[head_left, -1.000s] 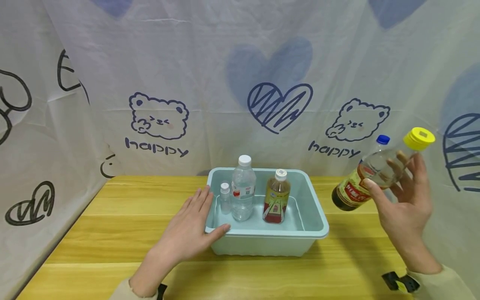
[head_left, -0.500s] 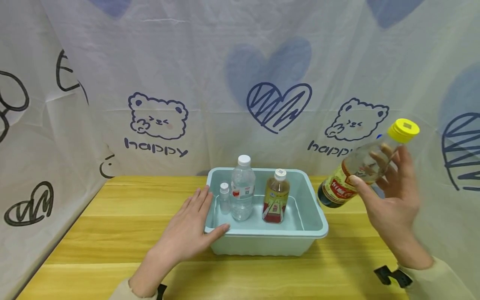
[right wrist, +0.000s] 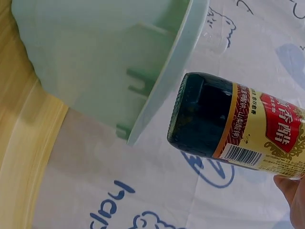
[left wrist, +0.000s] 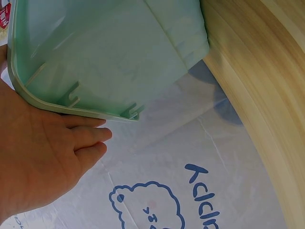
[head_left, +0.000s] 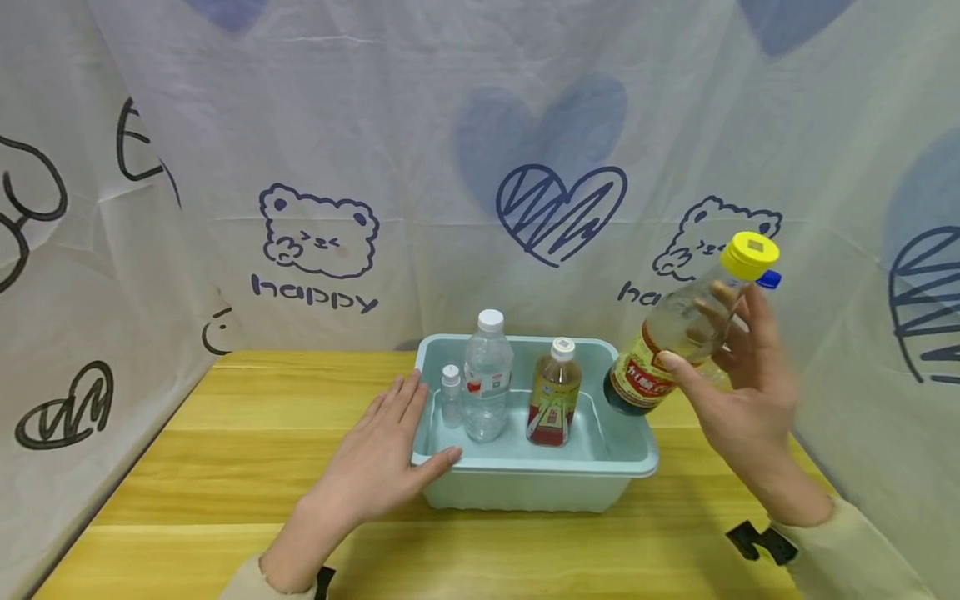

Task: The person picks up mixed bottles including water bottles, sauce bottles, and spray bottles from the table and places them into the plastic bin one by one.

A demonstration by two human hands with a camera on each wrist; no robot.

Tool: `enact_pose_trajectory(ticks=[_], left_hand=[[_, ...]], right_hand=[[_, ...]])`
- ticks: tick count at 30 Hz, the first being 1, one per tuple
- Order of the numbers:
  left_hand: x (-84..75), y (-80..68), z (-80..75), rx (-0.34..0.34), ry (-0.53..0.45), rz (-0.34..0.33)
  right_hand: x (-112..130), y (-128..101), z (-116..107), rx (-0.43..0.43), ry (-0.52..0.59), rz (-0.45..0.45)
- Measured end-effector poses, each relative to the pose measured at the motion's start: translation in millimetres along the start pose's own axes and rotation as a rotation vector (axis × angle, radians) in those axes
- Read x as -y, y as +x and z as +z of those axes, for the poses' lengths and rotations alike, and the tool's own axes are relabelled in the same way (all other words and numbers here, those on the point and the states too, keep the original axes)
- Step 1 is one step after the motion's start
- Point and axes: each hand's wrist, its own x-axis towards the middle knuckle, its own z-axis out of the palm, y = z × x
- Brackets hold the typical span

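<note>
My right hand (head_left: 731, 400) grips a tilted bottle with a yellow cap (head_left: 675, 337) and a red-and-yellow label. Its dark base hangs just over the right rim of a pale green plastic tub (head_left: 630, 454). The right wrist view shows that bottle (right wrist: 228, 119) close above the tub's rim (right wrist: 162, 81). Inside the tub stand a small clear bottle (head_left: 450, 396), a white-capped water bottle (head_left: 487, 379) and a tea-coloured bottle (head_left: 553, 400). My left hand (head_left: 375, 467) lies flat against the tub's front left corner, thumb along the rim. In the left wrist view the left hand (left wrist: 43, 157) touches the tub (left wrist: 105, 47).
The tub sits on a yellow wooden table (head_left: 225, 467). A printed white cloth (head_left: 315, 167) walls in the back and both sides. A blue bottle cap (head_left: 768, 279) peeks out behind my right hand, near the right cloth wall.
My right hand has carried the yellow-capped bottle leftward, from beside the table's right edge to the tub's right rim. The left hand and the tub have stayed still.
</note>
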Motion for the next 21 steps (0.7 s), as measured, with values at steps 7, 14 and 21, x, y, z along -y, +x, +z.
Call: enact_pose_trajectory(ticks=[7, 14, 21], left_hand=[[-0.4, -0.4, -1.8, 0.008, -0.006, -0.005], [-0.9, -1.0, -1.7, 0.012, -0.010, -0.008], [-0.5, -0.4, -1.6, 0.007, -0.004, -0.005]], right_hand=[[-1.2, -0.2, 13.1, 0.061, 0.036, -0.043], [-0.9, -3.8, 25.9, 0.119, 0.062, -0.045], [4.0, -5.2, 41.8, 0.179, 0.108, -0.041]])
